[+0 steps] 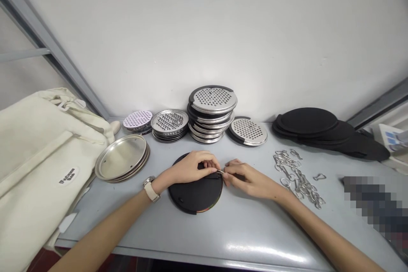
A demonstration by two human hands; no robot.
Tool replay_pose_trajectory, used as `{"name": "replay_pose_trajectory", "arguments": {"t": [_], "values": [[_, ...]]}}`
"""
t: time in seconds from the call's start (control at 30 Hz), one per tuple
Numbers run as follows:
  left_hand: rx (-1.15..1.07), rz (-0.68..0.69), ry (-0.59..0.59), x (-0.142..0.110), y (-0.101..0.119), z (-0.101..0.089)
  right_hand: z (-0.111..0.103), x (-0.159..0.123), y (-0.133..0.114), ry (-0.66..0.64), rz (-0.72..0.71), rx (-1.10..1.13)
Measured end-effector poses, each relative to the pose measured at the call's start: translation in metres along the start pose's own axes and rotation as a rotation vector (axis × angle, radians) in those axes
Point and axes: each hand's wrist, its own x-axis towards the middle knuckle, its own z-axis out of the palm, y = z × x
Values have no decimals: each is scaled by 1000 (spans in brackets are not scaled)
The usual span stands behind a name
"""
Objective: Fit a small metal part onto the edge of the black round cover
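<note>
A round black disc point(194, 191) lies flat at the middle of the grey table point(242, 238), its lower right edge showing a thin band of colour. The left hand point(191, 168), with a pale-strapped wristwatch point(151, 190), comes in from 8 o'clock and curls over the disc's upper edge, fingers closed down on it and holding it steady. The right hand point(242, 178) comes in from 4 o'clock, with thumb and forefinger pressed together on a thin metal pin point(219, 171) at about 1 o'clock on the disc. The two hands nearly meet there, a steady arrangement for fine work: the support sits close to the pin, and both wrists stay low. The fingers hide the pin's far end, so whether it enters the disc is hard to say.

Beyond the disc, from 12 to 1 o'clock, stand stacked perforated steel grater plates point(213, 100), with a single plate point(247, 131) beside them. Plain steel trays point(121, 157) sit at 9 o'clock, a heap of metal clips point(295, 176) at 3 o'clock, and black discs point(306, 121) at 2 o'clock. A cream canvas bag point(41, 165) slumps further out at 9 o'clock.
</note>
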Motion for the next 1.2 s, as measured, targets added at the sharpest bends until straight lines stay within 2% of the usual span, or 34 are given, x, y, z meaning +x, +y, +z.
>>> {"name": "replay_pose_trajectory", "arguments": {"t": [0.13,0.47,0.77,1.2], "values": [[-31,-37,28,-1,3,1,1,0,0,49,58,54],[68,-25,93,0,0,4,1,1,0,30,37,7],[22,-48,72,0,-4,3,3,1,0,14,10,7],[65,-31,26,0,-2,1,3,1,1,12,-9,-16]]}}
